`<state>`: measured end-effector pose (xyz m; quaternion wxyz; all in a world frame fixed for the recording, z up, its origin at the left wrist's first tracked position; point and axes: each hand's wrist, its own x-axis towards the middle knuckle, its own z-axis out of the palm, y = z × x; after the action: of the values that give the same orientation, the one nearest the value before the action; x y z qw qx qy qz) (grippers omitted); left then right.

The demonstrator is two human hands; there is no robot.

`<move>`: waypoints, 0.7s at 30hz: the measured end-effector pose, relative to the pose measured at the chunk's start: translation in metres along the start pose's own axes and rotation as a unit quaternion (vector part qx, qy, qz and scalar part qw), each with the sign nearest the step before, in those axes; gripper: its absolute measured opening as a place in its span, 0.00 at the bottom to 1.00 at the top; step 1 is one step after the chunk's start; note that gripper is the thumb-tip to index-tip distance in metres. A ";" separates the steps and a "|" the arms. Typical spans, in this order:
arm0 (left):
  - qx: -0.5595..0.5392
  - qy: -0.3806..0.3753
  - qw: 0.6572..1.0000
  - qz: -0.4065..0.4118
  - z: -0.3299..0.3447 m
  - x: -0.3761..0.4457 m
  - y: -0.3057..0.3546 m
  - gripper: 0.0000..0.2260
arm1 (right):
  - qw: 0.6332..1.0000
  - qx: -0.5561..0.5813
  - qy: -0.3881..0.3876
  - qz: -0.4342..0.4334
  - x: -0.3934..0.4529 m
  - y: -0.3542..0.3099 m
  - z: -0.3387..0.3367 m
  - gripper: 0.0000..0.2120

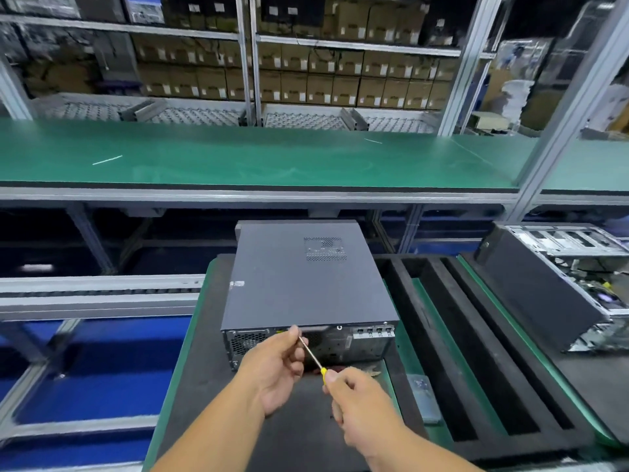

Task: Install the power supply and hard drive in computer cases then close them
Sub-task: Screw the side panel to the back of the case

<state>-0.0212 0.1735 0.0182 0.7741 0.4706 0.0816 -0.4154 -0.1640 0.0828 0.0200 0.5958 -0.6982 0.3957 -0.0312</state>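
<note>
The closed case lies before me on the pallet; an open case, probably on the next pallet, sits right.

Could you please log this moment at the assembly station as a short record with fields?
closed case: dark computer case lies flat on the black foam pallet, cover on, rear panel toward the person
open case: second case at right, insides exposed
tool: yellow-handled screwdriver, tip up near the closed case's rear edge
right hand: right hand grips the handle
left hand: left hand pinches the shaft near the tip
background: green workbench, shelves of cardboard boxes
</note>
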 end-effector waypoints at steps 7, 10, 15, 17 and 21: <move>0.000 0.006 1.000 -0.023 -0.046 0.007 0.005 0.06 | 1.000 0.003 -0.009 0.022 -0.005 0.008 0.046 0.18; -0.012 0.017 0.999 -0.044 -0.056 0.010 0.007 0.08 | 1.000 -0.009 -0.004 0.012 -0.007 0.008 0.055 0.16; -0.015 0.019 0.998 -0.053 -0.056 0.018 0.010 0.09 | 1.000 -0.027 0.013 0.003 -0.006 0.007 0.060 0.15; -0.020 0.016 0.998 -0.062 -0.052 0.021 0.009 0.08 | 1.000 -0.016 0.019 0.006 -0.004 0.008 0.060 0.15; -0.035 0.007 0.996 -0.079 -0.045 0.028 0.008 0.05 | 0.999 0.011 0.027 0.022 -0.001 0.010 0.060 0.15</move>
<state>0.0138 0.1950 -0.0154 0.7539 0.4384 0.1382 -0.4694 -0.1388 0.1317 -0.0051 0.5930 -0.6818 0.4264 -0.0414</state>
